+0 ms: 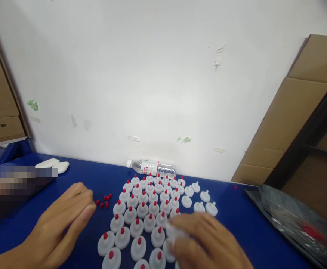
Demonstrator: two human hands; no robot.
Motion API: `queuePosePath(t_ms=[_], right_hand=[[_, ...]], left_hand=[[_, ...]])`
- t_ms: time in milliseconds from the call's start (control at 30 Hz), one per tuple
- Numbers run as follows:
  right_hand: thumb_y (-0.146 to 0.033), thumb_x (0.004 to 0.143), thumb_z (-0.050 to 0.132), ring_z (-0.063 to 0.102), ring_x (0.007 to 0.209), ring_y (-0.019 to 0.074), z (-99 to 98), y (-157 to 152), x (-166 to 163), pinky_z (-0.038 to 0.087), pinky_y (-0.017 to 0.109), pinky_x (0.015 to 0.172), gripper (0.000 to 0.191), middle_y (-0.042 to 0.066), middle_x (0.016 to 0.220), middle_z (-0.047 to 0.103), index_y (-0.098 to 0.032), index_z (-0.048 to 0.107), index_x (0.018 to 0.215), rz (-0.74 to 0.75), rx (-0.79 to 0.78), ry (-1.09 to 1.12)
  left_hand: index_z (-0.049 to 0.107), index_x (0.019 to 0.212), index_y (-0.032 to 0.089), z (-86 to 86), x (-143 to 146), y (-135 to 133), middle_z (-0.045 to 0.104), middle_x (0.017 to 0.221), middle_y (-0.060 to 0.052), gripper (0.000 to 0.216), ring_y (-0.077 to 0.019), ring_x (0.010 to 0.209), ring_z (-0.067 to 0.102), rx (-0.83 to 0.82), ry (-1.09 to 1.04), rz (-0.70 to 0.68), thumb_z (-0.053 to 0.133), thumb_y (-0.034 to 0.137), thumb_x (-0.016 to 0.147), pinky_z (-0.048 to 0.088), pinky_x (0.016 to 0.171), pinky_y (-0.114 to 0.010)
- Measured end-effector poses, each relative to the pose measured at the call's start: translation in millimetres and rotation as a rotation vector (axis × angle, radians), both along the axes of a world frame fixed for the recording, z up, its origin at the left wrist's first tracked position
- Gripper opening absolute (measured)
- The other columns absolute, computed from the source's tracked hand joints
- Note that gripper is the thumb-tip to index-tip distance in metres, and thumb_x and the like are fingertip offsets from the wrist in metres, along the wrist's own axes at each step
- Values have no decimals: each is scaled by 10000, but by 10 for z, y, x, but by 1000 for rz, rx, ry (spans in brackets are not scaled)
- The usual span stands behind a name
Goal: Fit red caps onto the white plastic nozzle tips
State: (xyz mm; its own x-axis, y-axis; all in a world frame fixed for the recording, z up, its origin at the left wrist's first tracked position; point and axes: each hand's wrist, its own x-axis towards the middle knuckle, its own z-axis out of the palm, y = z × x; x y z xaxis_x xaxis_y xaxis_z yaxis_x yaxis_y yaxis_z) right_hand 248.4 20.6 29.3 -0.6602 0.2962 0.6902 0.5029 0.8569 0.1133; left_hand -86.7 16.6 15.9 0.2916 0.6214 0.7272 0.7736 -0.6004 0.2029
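Note:
Rows of white round nozzle lids (150,223) with small red caps on their tips stand on the blue table. At the right end of the rows, my right hand (205,239) is blurred, its thumb and fingers closed around a white nozzle lid (177,232). My left hand (64,220) is held to the left of the rows, fingers curled and thumb pressed to the index finger. Whatever it may hold is hidden. Just past its fingertips lie several loose red caps (106,198). Several lids without caps (205,196) sit at the back right.
A clear plastic bottle (152,167) lies on its side against the white wall. Two white oval objects (60,167) rest at the back left. A grey plastic bag (298,220) and cardboard (281,123) are on the right. One red cap (235,187) lies apart near the wall.

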Motion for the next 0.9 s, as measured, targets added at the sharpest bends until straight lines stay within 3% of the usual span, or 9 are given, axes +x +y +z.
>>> queuePosePath(t_ms=[133,233,333,433,533,700,800,900], right_hand=[[-224,1050,570,739,963,221,59,178,183,558,364,852,156,80,1087,765,-191,647,1182,-174,-13,92],[-277,1096,484,703,1039,252,-30,239,243,506,440,927,206,68,1155,741,-232,634,1229,-278,-171,39],[-239,1119,394,676,1053,232,-99,275,261,448,457,984,256,28,1115,733,-258,650,1128,-312,-368,15],[-243,1130,333,676,927,209,-104,291,259,403,477,1012,347,3,983,721,-249,647,982,-330,-492,-27],[-245,1131,307,671,837,192,-99,294,255,342,510,1073,389,-18,894,694,-247,643,936,-343,-548,-67],[-275,1133,311,678,877,188,-101,306,291,272,517,1125,389,-21,921,696,-267,670,984,-324,-569,-63],[-370,1125,343,654,836,201,-24,296,351,378,454,1004,396,1,909,706,-261,682,952,-351,-615,7],[-504,1081,442,606,718,187,103,258,426,424,327,722,409,-2,790,692,-261,712,892,-370,-828,71]], left_hand=[[558,826,238,6,-166,290,574,768,13,355,-188,728,513,-275,-26,160,432,476,1057,443,690,-298],[608,867,243,-59,-203,424,621,803,10,413,-185,741,575,-397,-82,238,474,607,1011,464,657,-274],[665,924,253,-108,-251,502,695,847,-4,419,-202,785,642,-407,-93,245,545,654,953,492,650,-268],[706,1002,271,-132,-305,539,748,967,-24,412,-235,894,686,-372,-84,243,576,654,928,537,721,-284],[721,991,280,-149,-327,540,753,1028,-30,384,-249,976,681,-306,-62,211,573,629,934,553,815,-300],[748,979,301,-197,-348,519,753,1060,-25,353,-247,1021,685,-283,-46,197,585,612,941,559,844,-292],[756,1028,305,-213,-362,509,748,1074,-33,382,-245,984,695,-268,-43,228,592,636,934,562,812,-293],[756,959,298,-192,-342,500,753,997,-29,416,-256,961,682,-241,-36,233,592,679,925,548,798,-307]])
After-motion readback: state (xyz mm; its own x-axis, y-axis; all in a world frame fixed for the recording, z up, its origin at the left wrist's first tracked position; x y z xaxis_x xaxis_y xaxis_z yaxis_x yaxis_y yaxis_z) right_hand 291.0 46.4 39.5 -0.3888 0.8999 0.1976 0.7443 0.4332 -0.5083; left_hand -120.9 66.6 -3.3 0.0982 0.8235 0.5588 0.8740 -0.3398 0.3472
